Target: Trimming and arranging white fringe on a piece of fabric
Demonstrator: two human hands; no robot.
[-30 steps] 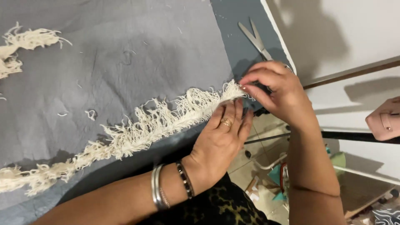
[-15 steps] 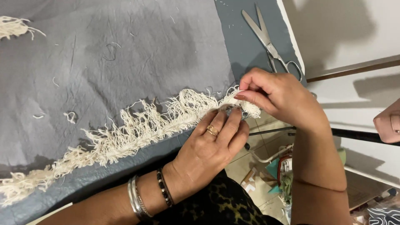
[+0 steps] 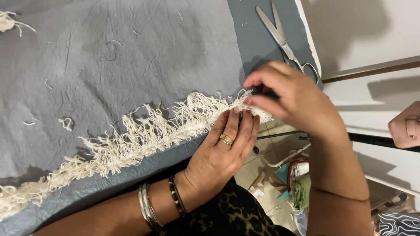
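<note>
On top of the wrinkled grey cloth covering the table, a long cream-white frayed cotton fringe is being laid out on a slant, from the lower left edge, where it is cut off by the frame, up to the table's right corner. Its right end is being pressed flat under the left hand, fingers together and lying along the strands; a gold ring and wrist bangles are being worn. Just above, loose threads at the fringe tip are being pinched between thumb and fingertips of the right hand; the exact strand held is being hidden by the fingers. Silver metal scissors are being left on the cloth behind that hand, the handles partly covered by it. Another tuft of fringe is being cut off at the upper left corner. Clutter below the table edge is hard to make out.
</note>
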